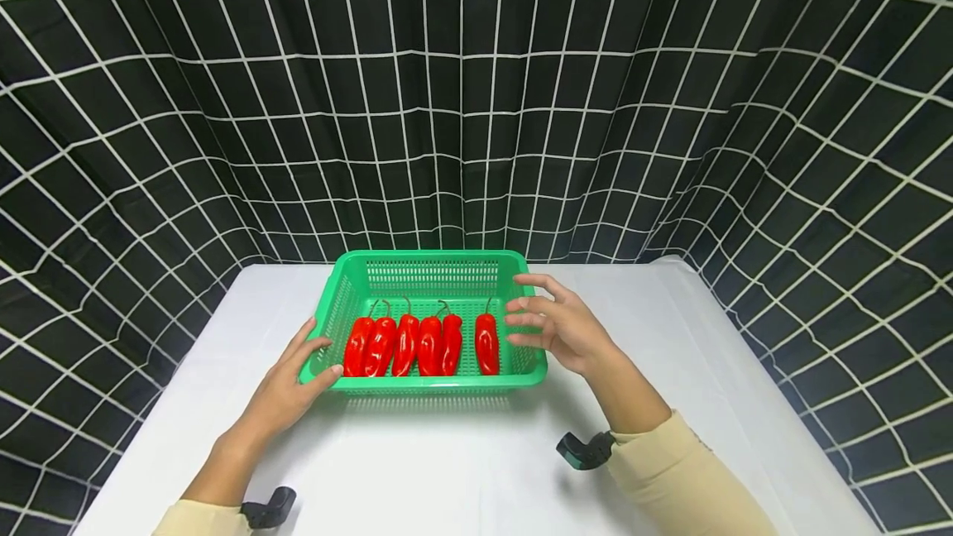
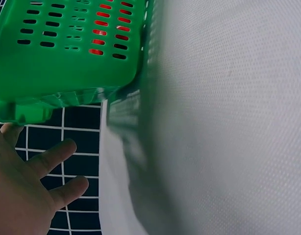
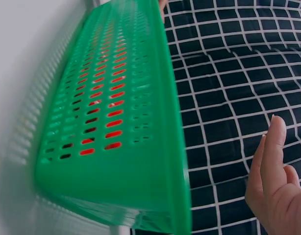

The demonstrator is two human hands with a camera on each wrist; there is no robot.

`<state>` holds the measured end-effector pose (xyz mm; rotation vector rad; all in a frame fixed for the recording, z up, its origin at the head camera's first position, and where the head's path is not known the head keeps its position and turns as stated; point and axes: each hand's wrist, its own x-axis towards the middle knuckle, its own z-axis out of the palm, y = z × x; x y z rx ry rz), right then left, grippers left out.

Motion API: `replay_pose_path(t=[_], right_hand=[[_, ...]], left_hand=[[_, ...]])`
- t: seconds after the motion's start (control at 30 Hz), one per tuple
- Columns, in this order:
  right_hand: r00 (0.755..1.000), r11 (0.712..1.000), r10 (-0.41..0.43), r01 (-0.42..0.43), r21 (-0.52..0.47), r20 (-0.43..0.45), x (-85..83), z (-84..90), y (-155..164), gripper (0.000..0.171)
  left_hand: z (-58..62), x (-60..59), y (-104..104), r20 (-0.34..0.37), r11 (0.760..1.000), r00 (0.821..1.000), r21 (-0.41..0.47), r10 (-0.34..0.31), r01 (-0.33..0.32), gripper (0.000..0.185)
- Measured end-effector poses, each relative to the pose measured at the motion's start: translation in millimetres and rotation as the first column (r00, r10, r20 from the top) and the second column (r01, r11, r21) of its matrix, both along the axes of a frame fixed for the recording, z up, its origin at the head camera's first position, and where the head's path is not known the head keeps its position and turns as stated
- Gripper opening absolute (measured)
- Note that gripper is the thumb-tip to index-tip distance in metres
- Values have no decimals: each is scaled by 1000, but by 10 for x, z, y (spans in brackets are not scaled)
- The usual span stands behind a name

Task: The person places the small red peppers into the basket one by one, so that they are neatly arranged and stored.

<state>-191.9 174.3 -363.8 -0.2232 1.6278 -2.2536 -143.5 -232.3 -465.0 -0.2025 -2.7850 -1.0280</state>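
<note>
A green slotted plastic basket (image 1: 426, 267) stands on the white table and holds several red peppers (image 1: 405, 344) in a row. My left hand (image 1: 296, 379) lies at the basket's front left corner, fingers straight, thumb touching the rim. My right hand (image 1: 557, 323) hovers by the basket's right rim with straight, spread fingers and holds nothing. In the left wrist view the basket wall (image 2: 67, 54) fills the top, with the left hand (image 2: 28, 186) below it. The right wrist view has the basket side (image 3: 121, 122), red showing through its slots, and the right hand (image 3: 275, 186) apart from it.
The white table (image 1: 462, 461) has bare cloth in front of and to both sides of the basket. A black curtain with a white grid (image 1: 476, 98) closes off the back and sides. Small black wrist cameras (image 1: 584, 449) sit on both sleeves.
</note>
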Motion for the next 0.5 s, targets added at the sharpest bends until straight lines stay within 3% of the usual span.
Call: replay_pose_path(t=[0.5], right_hand=[[999,999,15,-16,-39,-35,124,270,244,40]], left_hand=[[135,38,-2,32,998,999,-59,-17,19,61]])
